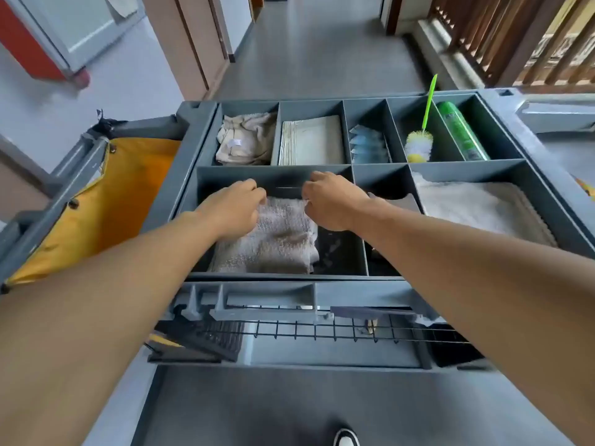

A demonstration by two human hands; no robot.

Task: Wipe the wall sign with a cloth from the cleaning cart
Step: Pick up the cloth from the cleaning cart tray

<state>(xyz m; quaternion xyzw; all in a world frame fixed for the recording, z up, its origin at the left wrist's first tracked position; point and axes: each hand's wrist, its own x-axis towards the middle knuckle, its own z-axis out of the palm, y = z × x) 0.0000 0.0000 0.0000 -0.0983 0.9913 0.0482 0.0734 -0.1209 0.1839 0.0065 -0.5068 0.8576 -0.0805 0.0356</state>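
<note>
Up top, the grey cleaning cart (502, 101) carries a tray split into compartments. Both hands reach into the near-left compartment, where a folded grey cloth (277, 239) lies against its left side. The left hand (235, 210) and the right hand (331, 204) each pinch the cloth's far edge with fingers curled closed on it.

Along the far row, left to right, the compartments hold a crumpled beige rag (246, 138), a stack of flat pale packets (310, 141), a bunch of small blue sachets (367, 144), a green-handled brush (420, 140) leaning upright, and a green spray can (462, 132) lying on its side. The wide near-right compartment holds a folded pale towel (479, 207). A yellow bag (106, 201) hangs off the cart's left end.
</note>
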